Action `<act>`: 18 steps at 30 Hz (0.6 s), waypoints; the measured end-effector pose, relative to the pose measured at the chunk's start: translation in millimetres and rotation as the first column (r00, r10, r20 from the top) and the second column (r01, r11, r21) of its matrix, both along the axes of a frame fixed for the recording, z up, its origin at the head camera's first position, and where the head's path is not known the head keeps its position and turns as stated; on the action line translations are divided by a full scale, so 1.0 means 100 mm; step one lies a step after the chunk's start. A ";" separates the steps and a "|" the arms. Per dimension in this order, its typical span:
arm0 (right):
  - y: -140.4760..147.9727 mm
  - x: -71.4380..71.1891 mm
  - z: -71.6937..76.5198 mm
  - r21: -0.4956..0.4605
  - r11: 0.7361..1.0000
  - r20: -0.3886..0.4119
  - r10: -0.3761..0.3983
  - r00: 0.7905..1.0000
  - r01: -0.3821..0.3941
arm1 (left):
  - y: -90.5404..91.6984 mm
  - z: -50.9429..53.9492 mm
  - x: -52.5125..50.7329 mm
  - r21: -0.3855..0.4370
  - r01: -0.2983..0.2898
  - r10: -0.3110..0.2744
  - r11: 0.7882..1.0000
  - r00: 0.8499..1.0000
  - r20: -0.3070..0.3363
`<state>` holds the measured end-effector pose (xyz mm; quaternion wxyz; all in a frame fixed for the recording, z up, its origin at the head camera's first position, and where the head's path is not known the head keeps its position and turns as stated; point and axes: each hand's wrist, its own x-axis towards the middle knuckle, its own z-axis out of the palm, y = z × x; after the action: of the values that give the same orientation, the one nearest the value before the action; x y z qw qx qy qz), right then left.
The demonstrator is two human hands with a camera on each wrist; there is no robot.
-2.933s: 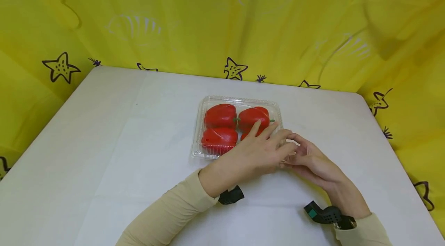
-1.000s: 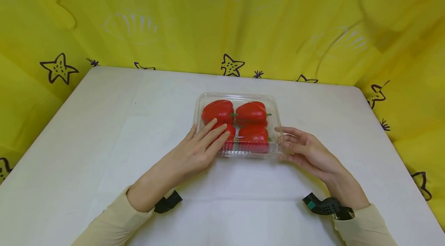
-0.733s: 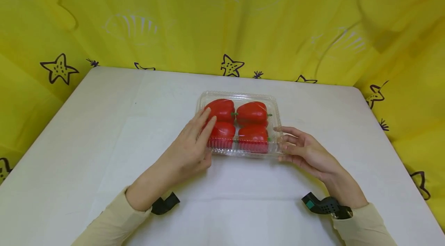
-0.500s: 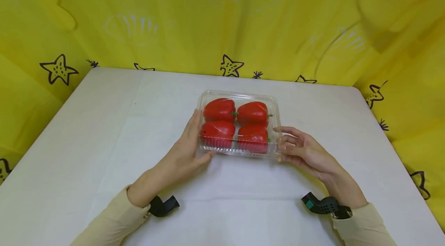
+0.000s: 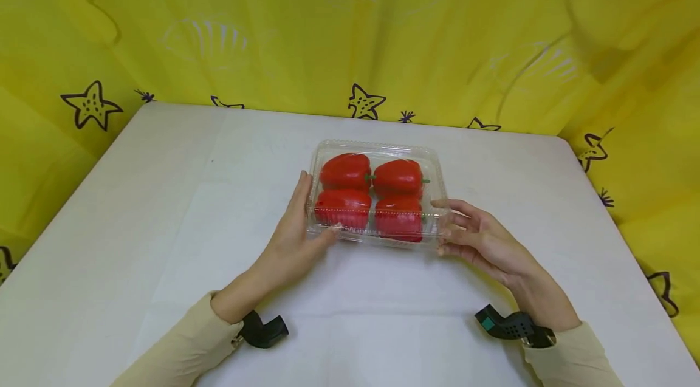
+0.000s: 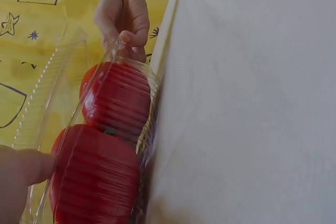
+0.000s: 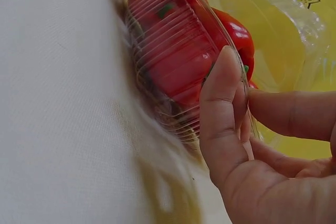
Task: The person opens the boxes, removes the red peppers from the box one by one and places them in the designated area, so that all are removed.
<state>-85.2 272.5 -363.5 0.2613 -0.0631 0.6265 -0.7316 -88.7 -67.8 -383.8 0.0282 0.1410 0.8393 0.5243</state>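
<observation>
While two hands [image 5: 292,244] [image 5: 492,242] pinch one box [image 5: 383,149] — clear plastic — four red peppers [image 5: 346,171] lie inside.

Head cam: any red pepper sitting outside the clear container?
No, all four visible red peppers lie inside the clear container.

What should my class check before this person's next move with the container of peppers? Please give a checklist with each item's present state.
1. All four red bell peppers inside the clear plastic container: ok.
2. Right hand gripping: ok, it pinches the edge near the right front corner.
3. Left hand placed: ok, it holds the left side, thumb at the front.
4. Container fully closed: cannot tell, its transparent edges overlap in view.
5. Container flat on the table: cannot tell.
</observation>
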 end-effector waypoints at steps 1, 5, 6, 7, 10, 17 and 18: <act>0.00 0.00 0.00 -0.005 1.000 0.001 0.001 1.000 -0.001 | 0.00 0.00 0.01 -0.007 0.004 -0.004 1.000 1.000 -0.017; 0.01 0.01 0.01 -0.015 1.000 0.002 0.004 1.000 -0.004 | 0.00 0.01 0.04 -0.035 0.025 -0.029 0.999 0.996 -0.090; 0.02 0.01 0.01 -0.014 1.000 0.001 0.003 1.000 -0.003 | 0.01 0.01 0.04 -0.052 0.026 -0.032 0.998 0.993 -0.109; 0.02 0.02 0.02 -0.011 1.000 -0.001 0.003 1.000 -0.003 | 0.01 0.01 0.05 -0.070 0.027 -0.035 0.997 0.991 -0.128; 0.02 0.02 0.02 0.013 1.000 -0.008 -0.005 1.000 0.005 | 0.01 0.00 0.06 -0.137 0.015 -0.040 0.991 0.983 -0.179; 0.03 0.01 0.04 0.043 0.999 -0.034 -0.001 0.999 0.003 | -0.03 0.08 0.07 -0.269 -0.046 -0.027 0.962 0.964 -0.263; 0.03 0.01 0.04 0.044 0.999 -0.038 0.004 0.999 -0.002 | -0.05 0.11 0.06 -0.275 -0.058 -0.018 0.960 0.964 -0.266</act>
<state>-84.0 275.7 -359.1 0.2519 -0.0720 0.6473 -0.7158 -82.5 -72.8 -372.3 -0.0701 0.1961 0.9027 0.3766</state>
